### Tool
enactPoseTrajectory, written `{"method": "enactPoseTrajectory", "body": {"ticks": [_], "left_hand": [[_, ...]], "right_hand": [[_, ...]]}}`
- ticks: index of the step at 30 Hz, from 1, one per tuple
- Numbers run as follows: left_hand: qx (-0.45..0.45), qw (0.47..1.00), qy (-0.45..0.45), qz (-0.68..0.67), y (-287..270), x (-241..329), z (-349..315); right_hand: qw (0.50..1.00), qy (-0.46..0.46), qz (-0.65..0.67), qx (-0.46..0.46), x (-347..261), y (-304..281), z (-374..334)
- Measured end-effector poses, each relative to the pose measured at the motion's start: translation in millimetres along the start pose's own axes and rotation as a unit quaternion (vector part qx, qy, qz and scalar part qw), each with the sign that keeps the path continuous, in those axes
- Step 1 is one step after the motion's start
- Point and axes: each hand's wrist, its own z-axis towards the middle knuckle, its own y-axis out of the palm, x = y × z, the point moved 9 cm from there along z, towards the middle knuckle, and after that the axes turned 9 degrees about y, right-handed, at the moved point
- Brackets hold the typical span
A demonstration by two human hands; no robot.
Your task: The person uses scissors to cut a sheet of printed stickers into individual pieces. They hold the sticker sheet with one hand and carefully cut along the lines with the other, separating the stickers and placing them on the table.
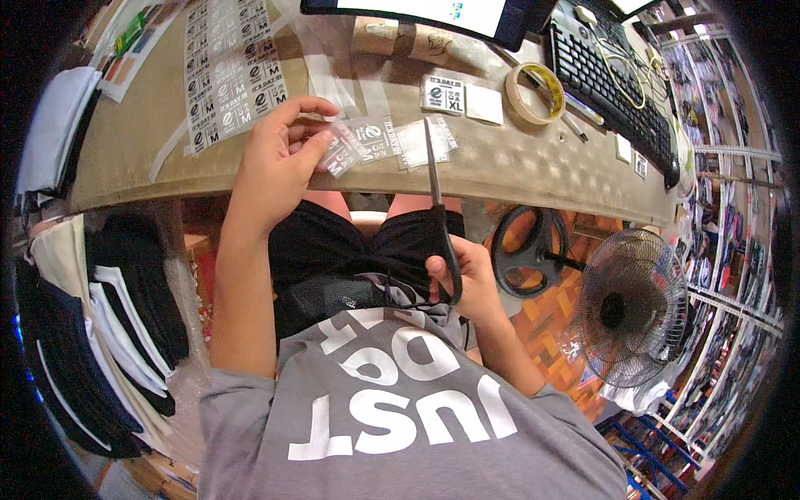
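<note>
My left hand (279, 162) pinches a clear strip of printed size labels (342, 148) just above the table's near edge. Black-handled scissors (437, 187) are in my right hand (472, 282), their blades pointing away from me over the table. Beyond the strip's right end lie several small cut label pieces (423, 147), partly behind the blades. A large sheet of the same labels (237, 71) rests flat at the far left of my left hand.
A tape roll (535, 93), a white square card (483, 105) and a black keyboard (612, 100) lie on the table (533, 158). A screen (433, 17) stands at the back. Folded clothes (92, 333) are at left; a fan (631, 308) and loaded shelves (733, 208) are at right.
</note>
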Motion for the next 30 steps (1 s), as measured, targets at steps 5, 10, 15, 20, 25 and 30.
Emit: {"method": "enactPoseTrajectory", "body": {"ticks": [5,10,15,20,25,30], "left_hand": [[0.06,0.995,0.063,-0.045,-6.7,1.4,-10.1],[0.096,0.99,0.056,-0.089,-12.0,-5.5,-15.3],[0.079,0.993,0.05,-0.078,-13.1,-7.8,-14.1],[0.082,0.994,0.048,-0.053,-12.3,-2.4,-14.3],[0.084,0.994,0.058,-0.034,-12.4,-3.8,-13.4],[0.084,0.996,0.038,0.002,-12.3,-5.4,-10.8]], "right_hand": [[1.0,-0.012,0.001,0.018,3.8,-19.7,-9.7],[1.0,-0.005,0.021,0.016,8.1,-19.7,-13.8],[1.0,-0.012,0.02,0.016,6.0,-19.8,-17.1],[0.999,-0.037,0.019,0.018,4.5,-23.1,-18.6],[0.992,-0.108,-0.001,0.072,-19.9,-45.6,-22.5],[0.969,-0.189,-0.007,0.16,-68.7,-93.5,-22.0]]}}
